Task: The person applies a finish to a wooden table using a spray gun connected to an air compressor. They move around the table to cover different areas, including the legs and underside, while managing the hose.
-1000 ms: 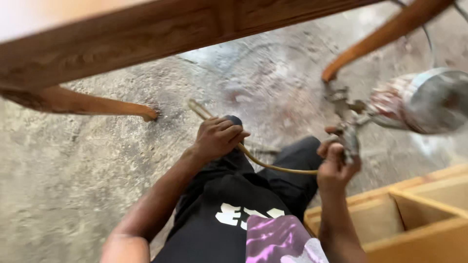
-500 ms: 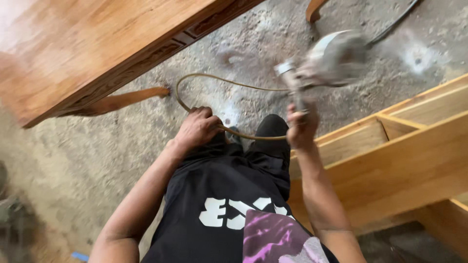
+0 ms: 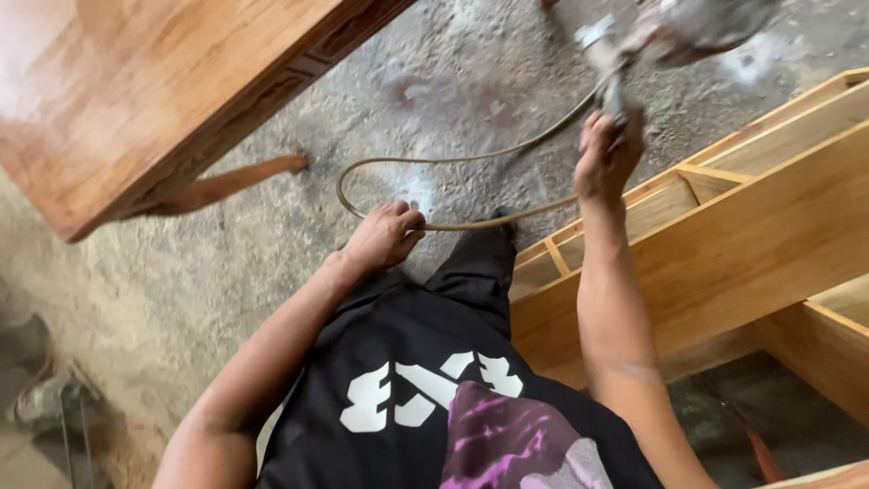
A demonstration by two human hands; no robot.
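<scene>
Motion carried your right hand up and rightward, grip clamped on the spray gun (blurred) above the wooden frame; your left hand stayed closed on the hose.

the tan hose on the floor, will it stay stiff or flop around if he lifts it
Probably floppy: the thin tan rubber hose lies in a loose loop on the grey concrete floor. It likely trails along behind, since it runs up to the metal spray gun in the right hand. Seemingly light: the left hand pinches it loosely.
</scene>
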